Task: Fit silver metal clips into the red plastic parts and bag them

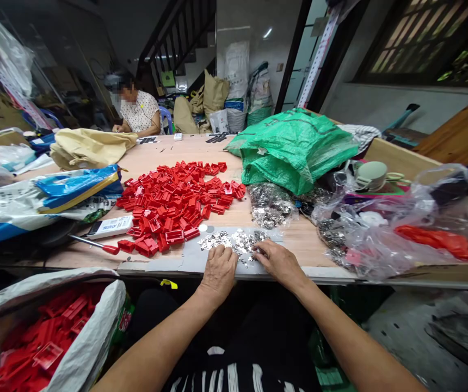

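Small shiny metal pieces (240,239) lie spread on a grey sheet (193,256) at the table's near edge. My left hand (220,272) rests at the near left side of these pieces, its fingers bent and close together; whatever is under the fingertips is hidden. On the right side of the pieces, my right hand (278,261) touches them with curled fingertips, and anything between them is too small to name. A large heap of red plastic parts (177,201) lies behind and left of my hands.
An open sack of red parts (107,310) stands at the lower left. Beside the heap are a screwdriver (95,243) and a white box (114,226). A green bag (295,147) and clear bags of metal pieces (272,204) lie right. Across the table sits a person (142,111).
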A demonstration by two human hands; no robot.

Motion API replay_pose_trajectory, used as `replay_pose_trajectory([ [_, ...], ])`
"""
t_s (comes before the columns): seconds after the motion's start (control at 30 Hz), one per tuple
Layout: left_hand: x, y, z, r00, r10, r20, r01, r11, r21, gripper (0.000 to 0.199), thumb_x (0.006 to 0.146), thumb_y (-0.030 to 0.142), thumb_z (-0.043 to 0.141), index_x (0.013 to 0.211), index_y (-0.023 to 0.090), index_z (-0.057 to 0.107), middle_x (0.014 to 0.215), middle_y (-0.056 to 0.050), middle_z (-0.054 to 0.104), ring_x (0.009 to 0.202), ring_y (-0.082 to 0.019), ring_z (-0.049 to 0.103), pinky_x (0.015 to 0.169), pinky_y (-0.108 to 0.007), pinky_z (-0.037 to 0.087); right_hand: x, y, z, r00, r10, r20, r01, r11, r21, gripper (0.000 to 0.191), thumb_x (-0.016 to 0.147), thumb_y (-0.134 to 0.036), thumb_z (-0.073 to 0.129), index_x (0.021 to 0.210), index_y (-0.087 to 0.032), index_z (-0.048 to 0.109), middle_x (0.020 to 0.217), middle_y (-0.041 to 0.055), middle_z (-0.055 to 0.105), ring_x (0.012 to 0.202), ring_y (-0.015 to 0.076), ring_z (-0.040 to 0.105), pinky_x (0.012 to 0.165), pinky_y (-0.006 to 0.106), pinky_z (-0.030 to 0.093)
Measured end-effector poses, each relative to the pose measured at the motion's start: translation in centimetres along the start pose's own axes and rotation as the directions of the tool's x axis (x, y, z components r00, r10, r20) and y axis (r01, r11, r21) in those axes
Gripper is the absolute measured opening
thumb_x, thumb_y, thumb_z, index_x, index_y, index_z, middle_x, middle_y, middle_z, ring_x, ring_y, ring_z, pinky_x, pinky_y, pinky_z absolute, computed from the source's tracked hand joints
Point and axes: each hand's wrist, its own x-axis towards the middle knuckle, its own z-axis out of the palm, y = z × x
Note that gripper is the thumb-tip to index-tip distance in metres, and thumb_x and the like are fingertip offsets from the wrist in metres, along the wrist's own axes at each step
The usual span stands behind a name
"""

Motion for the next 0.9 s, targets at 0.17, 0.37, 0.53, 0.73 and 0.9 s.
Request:
replay_pose_trajectory([
  [0.17, 0.1, 0.7, 0.0, 1.000, -0.006, 0.013, 0.005, 1.000, 0.011, 0.017, 0.080, 0.005, 0.049, 0.086, 0.019, 0.057, 0.093, -0.006, 0.059, 0.096, -0.024, 0.047, 0.085, -0.040, 0.037, 1.4, -1.2, 0.5, 0.999, 0.013, 0.040, -0.011, 0.999, -0.051, 0.013, 0.091, -0.024, 0.052, 0.097, -0.022, 0.063, 0.097, 0.0037, 0.064, 0.087, 0.0179, 0.060, 0.069, 0.025, 0.041],
  [0.37, 0.3, 0.0, -0.1, 0.999, -0.040, 0.033, 0.042, 0.997, -0.058, 0.010, 0.082, 0.013, 0.054, 0.080, 0.021, 0.059, 0.088, -0.003, 0.060, 0.093, -0.022, 0.047, 0.081, -0.038, 0.037, 1.8, -1.2, 0.1, 0.996, -0.017, 0.092, 0.020, 0.999, -0.035, 0.009, 0.089, -0.022, 0.055, 0.087, -0.021, 0.064, 0.090, 0.0019, 0.064, 0.082, 0.0162, 0.059, 0.064, 0.024, 0.038],
  [0.53, 1.1, -0.6, 0.0, 0.995, -0.094, 0.021, 0.096, 0.991, -0.095, 0.011, 0.085, 0.017, 0.054, 0.091, 0.023, 0.062, 0.092, -0.004, 0.061, 0.095, -0.023, 0.048, 0.081, -0.038, 0.037, 1.7, -0.6, -1.0, 0.989, -0.047, 0.140, 0.051, 0.998, -0.022, 0.010, 0.087, -0.024, 0.056, 0.084, -0.024, 0.065, 0.087, 0.0002, 0.064, 0.081, 0.0156, 0.060, 0.064, 0.023, 0.037],
  [0.73, 3.0, -0.5, 0.7, 0.996, -0.087, 0.014, 0.088, 0.990, -0.113, 0.019, 0.086, 0.023, 0.054, 0.103, 0.027, 0.062, 0.097, -0.004, 0.062, 0.098, -0.023, 0.048, 0.082, -0.039, 0.036, 3.0, -1.4, -0.5, 0.994, -0.001, 0.113, 0.010, 0.997, -0.075, 0.024, 0.089, -0.022, 0.054, 0.112, -0.024, 0.060, 0.102, 0.0041, 0.063, 0.093, 0.0182, 0.059, 0.071, 0.024, 0.040],
  [0.9, 3.3, -0.9, 1.0, 0.993, -0.119, 0.008, 0.120, 0.986, -0.117, 0.013, 0.084, 0.026, 0.059, 0.095, 0.025, 0.065, 0.096, -0.004, 0.062, 0.098, -0.024, 0.047, 0.082, -0.039, 0.037, 2.9, -1.0, -0.4, 0.993, 0.006, 0.117, 0.005, 0.995, -0.096, 0.011, 0.089, -0.023, 0.055, 0.094, -0.022, 0.064, 0.093, 0.0032, 0.064, 0.086, 0.0178, 0.060, 0.068, 0.024, 0.039],
])
